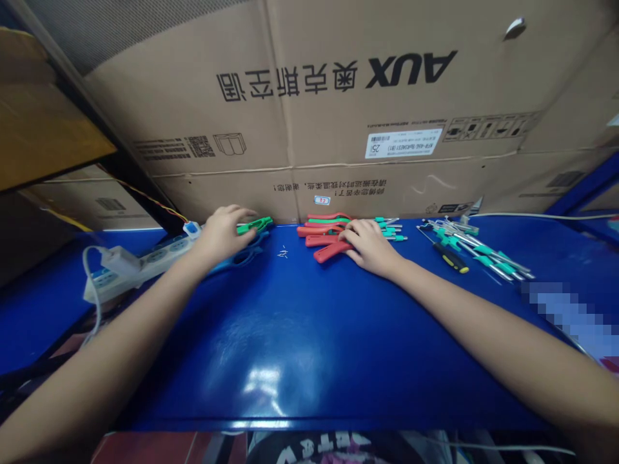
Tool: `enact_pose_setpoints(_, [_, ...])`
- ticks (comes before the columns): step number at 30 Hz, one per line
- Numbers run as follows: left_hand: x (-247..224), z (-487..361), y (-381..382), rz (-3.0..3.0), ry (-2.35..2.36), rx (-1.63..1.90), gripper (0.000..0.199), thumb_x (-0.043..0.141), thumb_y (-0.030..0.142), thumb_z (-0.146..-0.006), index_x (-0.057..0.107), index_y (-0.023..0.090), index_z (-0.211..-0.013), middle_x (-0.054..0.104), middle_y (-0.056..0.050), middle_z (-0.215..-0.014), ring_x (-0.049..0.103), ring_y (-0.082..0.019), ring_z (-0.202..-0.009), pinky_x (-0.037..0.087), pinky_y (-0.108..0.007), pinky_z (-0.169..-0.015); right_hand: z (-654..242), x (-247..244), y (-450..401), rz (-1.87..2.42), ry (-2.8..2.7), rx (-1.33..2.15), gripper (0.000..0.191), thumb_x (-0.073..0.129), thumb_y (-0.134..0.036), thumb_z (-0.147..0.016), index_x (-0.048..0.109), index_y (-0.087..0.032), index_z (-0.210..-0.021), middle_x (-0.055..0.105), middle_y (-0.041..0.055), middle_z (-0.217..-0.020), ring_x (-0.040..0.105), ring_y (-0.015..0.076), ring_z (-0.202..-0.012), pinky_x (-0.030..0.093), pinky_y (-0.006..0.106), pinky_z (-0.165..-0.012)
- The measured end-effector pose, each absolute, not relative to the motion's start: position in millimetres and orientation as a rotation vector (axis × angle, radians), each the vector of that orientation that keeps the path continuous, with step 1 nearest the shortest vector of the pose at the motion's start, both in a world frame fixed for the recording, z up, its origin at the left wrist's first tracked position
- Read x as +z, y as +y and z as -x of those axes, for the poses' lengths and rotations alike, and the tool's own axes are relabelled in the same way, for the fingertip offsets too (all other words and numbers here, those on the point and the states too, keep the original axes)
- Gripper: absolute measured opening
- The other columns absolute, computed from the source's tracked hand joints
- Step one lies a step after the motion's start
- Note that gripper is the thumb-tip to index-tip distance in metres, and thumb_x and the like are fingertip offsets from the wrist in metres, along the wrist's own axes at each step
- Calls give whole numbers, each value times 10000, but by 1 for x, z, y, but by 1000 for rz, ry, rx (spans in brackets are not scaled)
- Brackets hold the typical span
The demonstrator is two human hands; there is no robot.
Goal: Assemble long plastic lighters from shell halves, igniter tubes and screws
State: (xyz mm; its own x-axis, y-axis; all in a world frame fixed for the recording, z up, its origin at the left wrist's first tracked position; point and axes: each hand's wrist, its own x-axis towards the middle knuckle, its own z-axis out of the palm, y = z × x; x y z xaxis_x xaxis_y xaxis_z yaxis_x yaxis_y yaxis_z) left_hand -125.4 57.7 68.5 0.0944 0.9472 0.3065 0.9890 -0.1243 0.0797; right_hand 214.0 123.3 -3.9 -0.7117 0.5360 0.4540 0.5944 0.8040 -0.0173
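My left hand is at the back left of the blue table, fingers and thumb closed around a green plastic piece shaped like a handle. Blue plastic pieces of similar shape lie just under and in front of it. Right of centre, my right hand grips a red plastic handle, the nearest of several lying side by side; its palm partly covers them. Metal rods with teal-green parts stick out beyond the hand on the right. Between the hands lie several tiny white slivers.
A large cardboard box stands along the back edge. To the right are a pile of metal rods with teal parts and a yellow-black screwdriver. A white power strip with a plugged-in charger sits at left.
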Motion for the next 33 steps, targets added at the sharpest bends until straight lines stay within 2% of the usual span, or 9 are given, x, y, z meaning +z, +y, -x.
enact_pose_setpoints(4, [51,58,20,2569,-1604,-793,379,489,437,-1002,644,172,-1224,674,-107,-1203,606,-262,-1146,456,-414,-1042,-210,10,103,646,-2784,-355,235,420,-215,-1023,640,-152,-1077,642,154,-1096,564,278,-1009,407,403,-870])
enact_pose_setpoints(7, [29,22,2,2781,-1563,-621,532,577,524,-957,570,168,-1352,632,-145,-1283,598,-302,-1163,482,-461,-1020,-204,17,80,663,-2922,-367,251,393,-184,-1030,638,-148,-1072,632,140,-1096,583,232,-894,412,334,-699])
enact_pose_setpoints(9, [15,13,-2,2860,-1543,-572,433,571,445,-976,602,166,-1306,645,-139,-1211,613,-291,-1110,507,-448,-984,-204,23,67,729,-2941,-231,211,461,-250,-1023,638,-148,-1076,624,132,-1124,595,221,-903,416,311,-650])
enact_pose_setpoints(11, [5,13,-1,2918,-1489,-620,319,518,290,-998,622,168,-1275,643,-127,-1169,614,-265,-1080,512,-428,-980,-208,31,59,749,-2943,-74,226,569,-351,-984,652,-156,-1063,630,123,-1127,604,238,-960,445,317,-678])
enact_pose_setpoints(13, [1,16,-1,2955,-1452,-702,332,509,202,-975,619,170,-1286,635,-123,-1171,610,-253,-1084,509,-423,-996,-216,37,56,757,-2935,53,278,631,-435,-944,677,-173,-1026,645,114,-1108,603,263,-1012,468,343,-753])
enact_pose_setpoints(15, [0,19,-1,2978,-1447,-771,369,561,228,-951,609,182,-1313,629,-121,-1191,607,-258,-1108,503,-434,-1018,-225,41,55,801,-2912,171,301,646,-483,-927,689,-190,-983,657,99,-1067,605,263,-1002,466,353,-785])
enact_pose_setpoints(21, [-7,15,-4,2979,-1431,-931,344,579,343,-982,618,221,-1301,632,-102,-1176,595,-250,-1094,511,-430,-980,-234,32,52,1033,-2782,533,461,814,-543,-749,587,-203,-964,642,36,-956,583,197,-798,402,288,-634])
enact_pose_setpoints(26, [-12,14,-5,2960,-1433,-960,319,585,321,-981,620,208,-1278,626,-94,-1132,579,-244,-1063,504,-406,-944,-225,28,45,1189,-2691,562,535,893,-467,-670,524,-200,-949,619,49,-973,578,211,-835,410,291,-673])
enact_pose_setpoints(33, [-10,13,-6,2942,-1440,-983,302,601,344,-977,647,190,-1233,634,-92,-1111,568,-241,-1025,484,-394,-916,-218,25,36,1219,-2667,528,489,879,-429,-712,526,-187,-948,607,72,-1013,576,239,-929,436,325,-773])
